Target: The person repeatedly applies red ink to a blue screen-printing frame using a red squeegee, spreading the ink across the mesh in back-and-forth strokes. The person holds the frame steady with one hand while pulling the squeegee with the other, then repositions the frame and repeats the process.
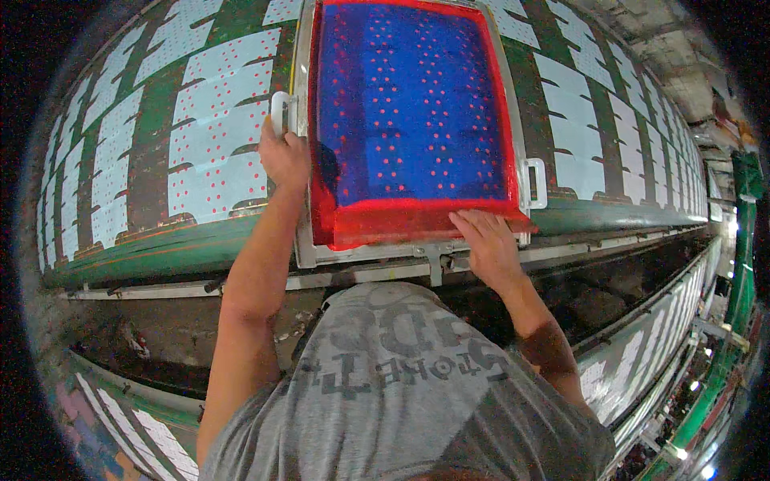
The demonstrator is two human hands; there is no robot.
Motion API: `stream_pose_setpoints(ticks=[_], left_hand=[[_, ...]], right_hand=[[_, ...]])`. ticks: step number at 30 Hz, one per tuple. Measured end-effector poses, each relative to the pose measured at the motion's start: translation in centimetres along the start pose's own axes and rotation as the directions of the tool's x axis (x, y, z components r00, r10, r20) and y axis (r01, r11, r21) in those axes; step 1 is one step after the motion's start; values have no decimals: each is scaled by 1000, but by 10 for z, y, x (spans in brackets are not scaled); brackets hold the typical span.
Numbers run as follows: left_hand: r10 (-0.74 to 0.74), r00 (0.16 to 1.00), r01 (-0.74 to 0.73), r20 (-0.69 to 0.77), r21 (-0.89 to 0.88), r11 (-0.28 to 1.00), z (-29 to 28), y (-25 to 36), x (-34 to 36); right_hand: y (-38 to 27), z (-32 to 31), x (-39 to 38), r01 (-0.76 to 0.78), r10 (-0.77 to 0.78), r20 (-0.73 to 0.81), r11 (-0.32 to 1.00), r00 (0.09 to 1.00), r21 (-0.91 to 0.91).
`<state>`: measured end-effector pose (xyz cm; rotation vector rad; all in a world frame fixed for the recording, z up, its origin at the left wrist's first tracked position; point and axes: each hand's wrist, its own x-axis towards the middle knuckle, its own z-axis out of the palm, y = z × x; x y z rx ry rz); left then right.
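A screen printing frame (361,255) lies on a long green table, with a blue mesh (413,96) marked by rows of small red dots. Wet red ink lines the mesh along its edges. My left hand (285,159) is closed round the white handle (279,112) on the frame's left side. Across the near end of the mesh lies a wide, red-coated squeegee (393,224). My right hand (488,244) grips the right part of it, fingers over its top and thumb hidden. A second white handle (537,184) on the frame's right side is untouched.
White cut pieces printed with red dots (220,120) lie in rows on the green table (160,244), left and right of the frame. A metal rail (561,250) runs along its near edge. Another table with pale pieces (164,437) stands behind me. Green pipework (742,240) is at far right.
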<state>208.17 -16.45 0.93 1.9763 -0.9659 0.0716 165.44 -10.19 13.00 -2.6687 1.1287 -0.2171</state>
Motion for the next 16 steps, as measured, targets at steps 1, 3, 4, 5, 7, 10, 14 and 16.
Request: stream_pose_setpoints(ticks=[1,3,4,5,7,10,14,16], left_hand=[[19,1000,-19,-22,-9,1000,0,0,-1],[98,991,-100,-94,-15,995,0,2,1],[27,999,-29,-26,-57,998,-4,3,1],[-40,998,45,47,-95,994,-8,5,0],[-114,984,132,139,-130,983,-11,8,0],[-109,984,128,140,-129,983,-11,9,4],[-96,991,105,96,-100,989,-6,7,2],[-118,986,129,121,-87,988,-6,6,1]], right_hand=[[-7,1,12,-12,12,54,1000,998,-10],[-23,4,33,-11,16,139,999,990,-35],[-29,6,43,5,12,171,995,985,-98],[-30,2,52,-42,58,219,996,974,-76],[-25,-9,65,-142,149,338,989,929,-45],[-26,-19,58,-96,97,308,995,946,-18],[-33,2,36,-101,110,283,994,953,-46],[-32,11,29,-64,78,273,996,959,-59]])
